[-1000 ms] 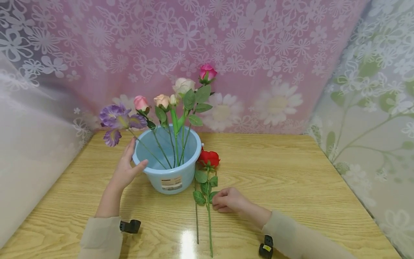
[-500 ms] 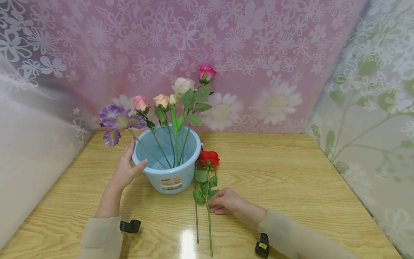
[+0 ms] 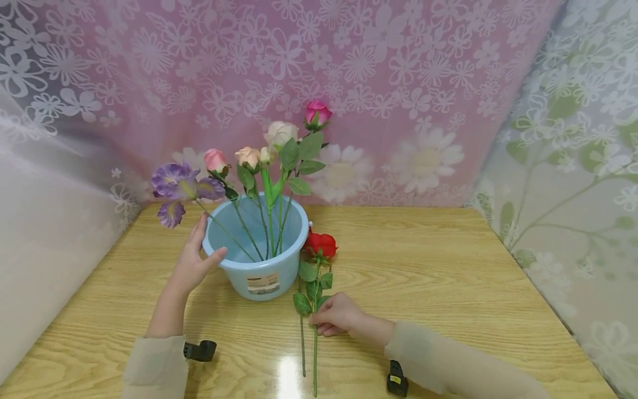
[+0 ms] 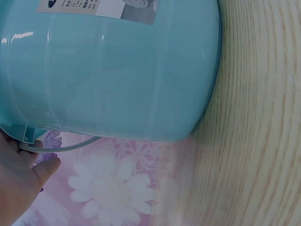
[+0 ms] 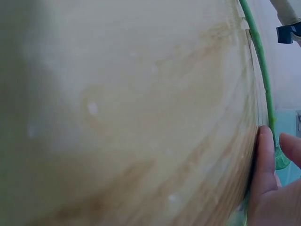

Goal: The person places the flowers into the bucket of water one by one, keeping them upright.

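Observation:
My left hand (image 3: 191,263) rests at the left rim of a light blue bucket (image 3: 264,280), thumb and fingers spread. In the left wrist view the thumb stays apart from the bucket wall (image 4: 117,80), near the handle (image 4: 70,147); the other fingers are partly hidden. Right of the bucket, my right hand (image 3: 344,315) pinches the green stem of a red rose (image 3: 321,244) lying on the table. In the right wrist view, thumb and forefinger (image 5: 265,155) are at the stem (image 5: 263,70). Beside it lies a second, darker stem (image 3: 302,346), its upper end hidden.
Standing in the bucket are a purple iris (image 3: 179,182), a pink rose (image 3: 215,160), a peach rose (image 3: 247,156), a white rose (image 3: 281,133) and a magenta rose (image 3: 317,112). Floral curtains rise behind the wooden table (image 3: 423,266) and at its sides.
My right hand has moved left onto the red rose's stem, and the stem's lower end has shifted left. The left hand and bucket have hardly moved.

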The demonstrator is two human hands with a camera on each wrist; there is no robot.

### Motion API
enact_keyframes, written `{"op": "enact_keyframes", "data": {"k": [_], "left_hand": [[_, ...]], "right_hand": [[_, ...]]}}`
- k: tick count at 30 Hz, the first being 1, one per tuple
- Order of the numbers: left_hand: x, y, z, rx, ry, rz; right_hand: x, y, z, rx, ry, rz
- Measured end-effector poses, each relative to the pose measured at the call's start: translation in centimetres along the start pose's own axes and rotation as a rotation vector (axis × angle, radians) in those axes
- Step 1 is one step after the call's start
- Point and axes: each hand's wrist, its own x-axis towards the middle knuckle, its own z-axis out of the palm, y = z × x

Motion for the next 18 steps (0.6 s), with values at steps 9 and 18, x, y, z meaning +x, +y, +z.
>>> {"op": "enact_keyframes", "data": {"k": [9, 18], "left_hand": [[0.6, -2.8, -0.1, 0.033, 0.01, -0.003], [0.7, -3.7, -0.1, 0.049, 0.011, -0.007]], "right_hand": [[0.1, 0.1, 0.1, 0.016, -0.008, -0.013], [-0.2, 0.3, -0.2, 0.098, -0.012, 0.0]]}}
